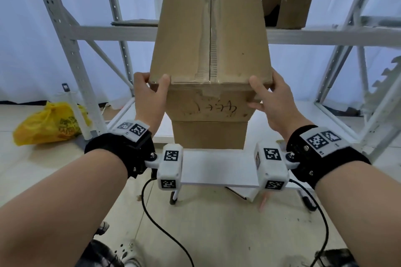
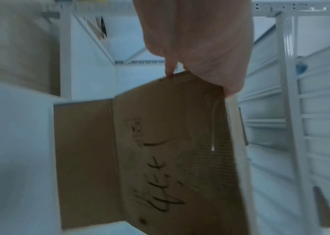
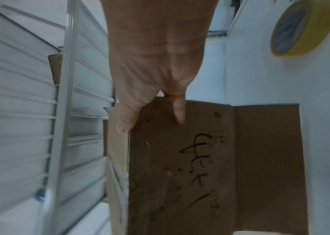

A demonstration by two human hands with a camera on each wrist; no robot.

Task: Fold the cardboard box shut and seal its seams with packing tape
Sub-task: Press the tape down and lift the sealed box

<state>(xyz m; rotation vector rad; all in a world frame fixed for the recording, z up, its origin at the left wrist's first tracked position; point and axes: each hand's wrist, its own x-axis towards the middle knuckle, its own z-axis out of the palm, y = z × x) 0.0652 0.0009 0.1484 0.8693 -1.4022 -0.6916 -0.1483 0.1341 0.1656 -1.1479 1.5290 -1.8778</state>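
One cardboard box [image 1: 211,50] is held up in front of a white metal shelf rack [image 1: 325,38], above a small white counter [image 1: 217,167]. Two hands grip it at its near top corners. The left hand [image 1: 149,95] has its thumb on the top face and its fingers curled round the left side. The right hand [image 1: 271,102] has its thumb on the top edge and its fingers wrapped round the right corner.

The box is plain brown. Its top flaps are closed, meeting in one centre seam covered by a strip of clear tape that runs over onto the near face. That face carries black handwritten marks, and one flap hangs down below it.

One roll of yellow tape [image 3: 305,27] lies on the white counter, seen from the right wrist. One yellow plastic bag [image 1: 52,124] sits on the floor to the left. Several other cardboard boxes rest on the rack.
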